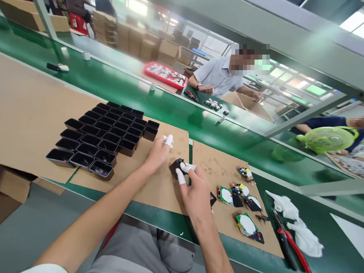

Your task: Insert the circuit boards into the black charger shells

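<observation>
My right hand (196,189), with white finger cots on its fingertips, grips a small black plastic case (175,169) low over the cardboard. Up and to the left of it, my left hand (159,152) has its covered fingertips drawn together beside the black cases; anything between them is too small to make out. Open-topped black cases (106,137) stand in tight rows at the left. Partly hidden behind my right wrist is another black case (212,200). Several green circuit boards with white discs (247,224) and black pieces lie to the right.
Red-handled pliers (288,239) and crumpled white gloves (308,235) lie at the right. Beyond the cardboard (176,132) runs a green conveyor belt (170,113) carrying a black-and-white item (58,68). Across it sit a person (218,74), a red tray (166,75) and a green fan (330,138). A frame bar hangs overhead.
</observation>
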`<state>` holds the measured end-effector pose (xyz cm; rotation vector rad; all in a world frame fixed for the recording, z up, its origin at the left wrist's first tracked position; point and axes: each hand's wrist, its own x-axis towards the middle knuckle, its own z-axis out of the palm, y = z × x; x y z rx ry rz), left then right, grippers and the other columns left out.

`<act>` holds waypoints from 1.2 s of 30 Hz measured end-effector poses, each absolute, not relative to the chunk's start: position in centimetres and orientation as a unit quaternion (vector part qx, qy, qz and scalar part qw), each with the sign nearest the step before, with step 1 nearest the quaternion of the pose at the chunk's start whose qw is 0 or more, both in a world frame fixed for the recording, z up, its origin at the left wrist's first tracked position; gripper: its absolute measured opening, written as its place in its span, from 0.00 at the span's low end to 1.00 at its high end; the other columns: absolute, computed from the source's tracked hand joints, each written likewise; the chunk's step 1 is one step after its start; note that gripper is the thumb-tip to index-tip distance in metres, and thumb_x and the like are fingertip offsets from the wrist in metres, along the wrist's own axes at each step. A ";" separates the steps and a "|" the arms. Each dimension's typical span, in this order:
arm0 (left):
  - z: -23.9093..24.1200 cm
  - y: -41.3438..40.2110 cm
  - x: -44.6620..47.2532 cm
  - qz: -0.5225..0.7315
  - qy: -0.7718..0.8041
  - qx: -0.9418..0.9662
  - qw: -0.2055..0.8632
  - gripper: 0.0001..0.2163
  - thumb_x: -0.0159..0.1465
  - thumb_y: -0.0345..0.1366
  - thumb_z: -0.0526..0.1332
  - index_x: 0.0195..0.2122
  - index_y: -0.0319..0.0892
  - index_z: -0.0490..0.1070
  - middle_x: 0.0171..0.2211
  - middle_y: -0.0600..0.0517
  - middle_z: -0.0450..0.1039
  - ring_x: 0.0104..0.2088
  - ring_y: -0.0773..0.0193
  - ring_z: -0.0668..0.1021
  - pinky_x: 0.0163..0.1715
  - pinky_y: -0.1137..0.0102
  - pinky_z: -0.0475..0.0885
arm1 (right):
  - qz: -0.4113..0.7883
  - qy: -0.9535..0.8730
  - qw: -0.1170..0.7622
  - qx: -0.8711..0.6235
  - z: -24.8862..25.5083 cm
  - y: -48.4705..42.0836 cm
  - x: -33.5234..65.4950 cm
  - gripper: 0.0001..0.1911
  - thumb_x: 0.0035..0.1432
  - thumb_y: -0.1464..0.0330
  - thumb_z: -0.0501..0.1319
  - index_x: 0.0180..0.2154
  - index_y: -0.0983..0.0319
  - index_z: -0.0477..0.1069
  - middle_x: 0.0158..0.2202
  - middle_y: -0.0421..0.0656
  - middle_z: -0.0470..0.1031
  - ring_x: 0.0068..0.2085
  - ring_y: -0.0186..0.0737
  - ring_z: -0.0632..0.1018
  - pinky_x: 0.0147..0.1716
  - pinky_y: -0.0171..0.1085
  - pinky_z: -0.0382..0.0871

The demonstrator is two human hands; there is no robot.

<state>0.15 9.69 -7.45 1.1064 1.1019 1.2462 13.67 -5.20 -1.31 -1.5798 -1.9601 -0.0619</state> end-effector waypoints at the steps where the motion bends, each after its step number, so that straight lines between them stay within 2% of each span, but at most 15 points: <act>1: -7.4 9.8 -0.1 0.525 0.467 0.462 0.541 0.20 0.78 0.54 0.61 0.39 0.42 0.77 0.36 0.49 0.82 0.37 0.59 0.82 0.40 0.66 0.75 | -0.016 -0.740 0.315 -0.594 -1.4 -5.9 13.0 0.08 0.79 0.66 0.62 0.46 0.57 0.80 0.44 0.48 0.81 0.42 0.49 0.86 0.41 0.42 0.82; 3: -7.2 10.0 -0.5 0.529 0.473 0.454 0.540 0.20 0.78 0.55 0.61 0.40 0.43 0.77 0.35 0.49 0.82 0.36 0.59 0.82 0.38 0.67 0.74 | 0.000 -0.741 0.329 -0.585 -1.9 -7.5 11.7 0.08 0.80 0.67 0.61 0.50 0.57 0.80 0.49 0.50 0.81 0.48 0.50 0.87 0.47 0.43 0.84; 7: -6.8 10.0 -0.9 0.535 0.483 0.438 0.537 0.20 0.77 0.56 0.61 0.40 0.44 0.77 0.35 0.49 0.82 0.34 0.60 0.82 0.37 0.68 0.75 | 0.015 -0.739 0.333 -0.585 -3.6 -9.4 9.9 0.12 0.81 0.70 0.58 0.49 0.58 0.82 0.49 0.52 0.79 0.43 0.48 0.87 0.41 0.43 0.84; 12: -6.3 9.5 -0.9 0.534 0.482 0.439 0.538 0.21 0.74 0.57 0.63 0.38 0.43 0.77 0.34 0.49 0.82 0.33 0.60 0.82 0.35 0.68 0.75 | 0.039 -0.720 0.363 -0.590 -3.5 -9.1 10.4 0.11 0.80 0.69 0.62 0.55 0.53 0.82 0.53 0.50 0.78 0.47 0.45 0.88 0.46 0.43 0.87; 17: -5.9 9.4 -0.8 0.535 0.483 0.432 0.542 0.22 0.76 0.57 0.62 0.38 0.42 0.77 0.34 0.48 0.82 0.32 0.61 0.82 0.35 0.69 0.76 | 0.058 -0.700 0.391 -0.595 -3.0 -9.0 11.0 0.12 0.77 0.69 0.67 0.58 0.53 0.82 0.60 0.53 0.75 0.54 0.50 0.88 0.52 0.48 0.88; 22: -4.3 8.6 -0.7 0.532 0.483 0.434 0.543 0.25 0.76 0.61 0.62 0.38 0.42 0.78 0.34 0.47 0.83 0.33 0.61 0.83 0.36 0.68 0.78 | 0.067 -0.730 0.380 -0.564 -3.0 -8.9 11.0 0.09 0.79 0.71 0.63 0.52 0.57 0.81 0.47 0.49 0.82 0.46 0.47 0.89 0.44 0.42 0.88; 24: -3.4 8.0 -0.6 0.533 0.480 0.439 0.541 0.27 0.74 0.64 0.62 0.38 0.42 0.78 0.34 0.47 0.83 0.33 0.60 0.84 0.36 0.68 0.78 | 0.053 -0.732 0.390 -0.556 -2.5 -9.1 10.9 0.10 0.79 0.72 0.63 0.52 0.56 0.82 0.48 0.49 0.83 0.47 0.47 0.90 0.44 0.41 0.88; 28: -1.9 7.0 -0.8 0.537 0.469 0.442 0.544 0.30 0.70 0.68 0.63 0.37 0.42 0.79 0.33 0.46 0.84 0.33 0.57 0.84 0.35 0.65 0.79 | 0.020 -0.713 0.440 -0.546 -1.8 -9.9 10.7 0.20 0.75 0.77 0.65 0.63 0.54 0.79 0.53 0.52 0.83 0.53 0.49 0.89 0.50 0.43 0.87; 30: -1.3 6.6 -1.1 0.543 0.463 0.441 0.545 0.28 0.70 0.67 0.64 0.38 0.43 0.81 0.35 0.46 0.85 0.34 0.57 0.85 0.37 0.64 0.81 | 0.039 -0.716 0.425 -0.552 -2.5 -10.3 10.8 0.22 0.76 0.78 0.63 0.63 0.53 0.78 0.51 0.51 0.82 0.51 0.48 0.88 0.47 0.43 0.87; 33: -0.4 6.0 -1.5 0.554 0.455 0.437 0.543 0.23 0.72 0.61 0.64 0.40 0.44 0.82 0.37 0.46 0.86 0.37 0.56 0.86 0.39 0.64 0.82 | 0.055 -0.729 0.373 -0.571 -4.2 -10.7 11.0 0.18 0.76 0.79 0.59 0.57 0.55 0.79 0.46 0.50 0.79 0.43 0.48 0.86 0.37 0.41 0.85; 36: 0.0 5.7 -1.5 0.556 0.456 0.442 0.536 0.19 0.73 0.56 0.64 0.40 0.45 0.83 0.36 0.47 0.86 0.37 0.56 0.87 0.40 0.63 0.81 | 0.053 -0.732 0.359 -0.577 -5.3 -10.9 11.3 0.18 0.75 0.80 0.59 0.57 0.58 0.79 0.47 0.52 0.78 0.43 0.49 0.85 0.37 0.42 0.85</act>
